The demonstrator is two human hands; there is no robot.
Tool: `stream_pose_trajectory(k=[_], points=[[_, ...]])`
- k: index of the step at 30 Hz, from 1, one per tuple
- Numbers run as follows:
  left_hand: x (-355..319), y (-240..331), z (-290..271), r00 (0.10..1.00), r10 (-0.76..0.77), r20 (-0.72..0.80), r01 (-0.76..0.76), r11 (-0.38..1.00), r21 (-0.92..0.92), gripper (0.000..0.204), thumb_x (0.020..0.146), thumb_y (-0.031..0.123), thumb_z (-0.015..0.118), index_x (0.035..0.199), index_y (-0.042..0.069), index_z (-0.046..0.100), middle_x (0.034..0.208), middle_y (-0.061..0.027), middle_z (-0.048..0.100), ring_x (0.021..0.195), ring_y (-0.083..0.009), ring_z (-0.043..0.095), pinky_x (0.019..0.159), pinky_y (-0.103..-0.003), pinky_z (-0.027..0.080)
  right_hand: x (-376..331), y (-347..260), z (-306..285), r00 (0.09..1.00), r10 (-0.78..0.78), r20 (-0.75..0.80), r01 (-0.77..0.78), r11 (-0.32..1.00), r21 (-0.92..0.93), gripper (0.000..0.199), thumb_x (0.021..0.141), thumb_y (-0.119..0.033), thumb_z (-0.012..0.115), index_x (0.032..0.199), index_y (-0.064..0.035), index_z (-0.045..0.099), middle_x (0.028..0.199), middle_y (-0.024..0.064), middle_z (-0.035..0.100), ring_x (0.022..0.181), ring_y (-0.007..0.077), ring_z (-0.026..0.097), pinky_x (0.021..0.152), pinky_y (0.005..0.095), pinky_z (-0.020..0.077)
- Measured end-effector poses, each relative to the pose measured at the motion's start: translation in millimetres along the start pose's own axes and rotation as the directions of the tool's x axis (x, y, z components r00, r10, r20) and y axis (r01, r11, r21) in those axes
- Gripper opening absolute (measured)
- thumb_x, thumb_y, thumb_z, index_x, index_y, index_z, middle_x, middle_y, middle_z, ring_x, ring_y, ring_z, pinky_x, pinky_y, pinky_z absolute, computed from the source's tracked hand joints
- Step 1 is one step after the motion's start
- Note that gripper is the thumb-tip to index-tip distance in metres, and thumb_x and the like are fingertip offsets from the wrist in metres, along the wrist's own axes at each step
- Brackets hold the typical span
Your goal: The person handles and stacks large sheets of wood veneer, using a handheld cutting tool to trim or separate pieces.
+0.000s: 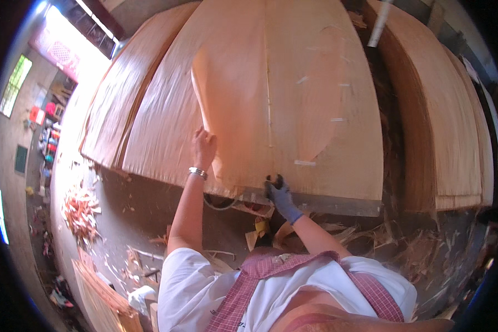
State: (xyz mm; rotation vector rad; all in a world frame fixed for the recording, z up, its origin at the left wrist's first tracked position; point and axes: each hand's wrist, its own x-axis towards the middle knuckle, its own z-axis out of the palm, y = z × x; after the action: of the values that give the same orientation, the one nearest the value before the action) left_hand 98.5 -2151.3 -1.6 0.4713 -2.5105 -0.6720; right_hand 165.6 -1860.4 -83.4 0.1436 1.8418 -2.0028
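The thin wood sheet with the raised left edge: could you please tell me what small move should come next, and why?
I would probably have the left hand ease the edge of the thin wood sheet down flat: the edge curls up off the pile, the left hand appears to pinch it, and the gloved right hand is at the pile's near edge.

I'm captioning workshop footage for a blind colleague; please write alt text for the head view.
A person's bare left hand holds the curled edge of a thin wood sheet lying over broader pale sheets, while the gloved right hand is at their near edge. More stacked wood stands to the right, and wood scraps litter the floor.
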Motion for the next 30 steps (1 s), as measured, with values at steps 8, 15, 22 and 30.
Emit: stream_pose_trajectory(k=[8, 15, 22, 30], points=[[17.9, 270.1, 181.5, 0.799, 0.351, 0.489, -0.377, 0.925, -0.049, 0.044, 0.081, 0.029, 0.058, 0.120, 0.009, 0.057, 0.136, -0.0122, 0.050, 0.123, -0.0334, 0.047, 0.105, -0.050, 0.033, -70.0, -36.2, -199.3, 0.913, -0.387, -0.127, 0.095, 0.507, -0.857, 0.033, 0.088, -0.033, 0.060, 0.110, -0.0086, 0.053, 0.079, 0.0173, 0.066, 0.071, 0.0348, 0.066, 0.058, 0.0468, 0.0506], [-26.9, 432.7, 285.2, 0.534, 0.418, 0.735, -0.518, 0.849, -0.106, 0.049, 0.077, 0.032, 0.057, 0.124, 0.018, 0.057, 0.128, -0.0055, 0.056, 0.117, -0.0278, 0.053, 0.101, -0.055, 0.034, -57.8, -29.6, -271.7, 0.825, -0.510, -0.244, 0.142, 0.605, -0.784, 0.038, 0.090, -0.035, 0.056, 0.117, -0.0094, 0.050, 0.074, 0.0189, 0.065, 0.067, 0.0376, 0.065, 0.060, 0.0500, 0.0500], [-54.3, 475.9, 313.7, 0.314, 0.673, 0.670, -0.669, 0.658, -0.347, 0.055, 0.080, 0.033, 0.053, 0.130, 0.010, 0.051, 0.130, -0.0153, 0.053, 0.116, -0.0331, 0.053, 0.096, -0.044, 0.043, -63.3, -79.2, -262.5, 0.858, -0.439, -0.265, 0.022, 0.547, -0.837, 0.060, 0.092, -0.034, 0.055, 0.143, -0.0129, 0.034, 0.071, 0.0191, 0.064, 0.061, 0.0369, 0.063, 0.053, 0.0464, 0.0487], [-57.8, 455.7, 337.9, 0.335, 0.775, 0.536, -0.544, 0.623, -0.562, 0.046, 0.083, 0.034, 0.054, 0.121, 0.008, 0.057, 0.125, -0.0180, 0.055, 0.114, -0.0354, 0.052, 0.097, -0.044, 0.042, 10.0, -91.1, -244.9, 0.730, -0.652, -0.205, 0.437, 0.675, -0.594, 0.057, 0.090, -0.027, 0.062, 0.141, -0.0149, 0.038, 0.084, 0.0149, 0.068, 0.050, 0.0298, 0.060, 0.047, 0.0399, 0.0459]])
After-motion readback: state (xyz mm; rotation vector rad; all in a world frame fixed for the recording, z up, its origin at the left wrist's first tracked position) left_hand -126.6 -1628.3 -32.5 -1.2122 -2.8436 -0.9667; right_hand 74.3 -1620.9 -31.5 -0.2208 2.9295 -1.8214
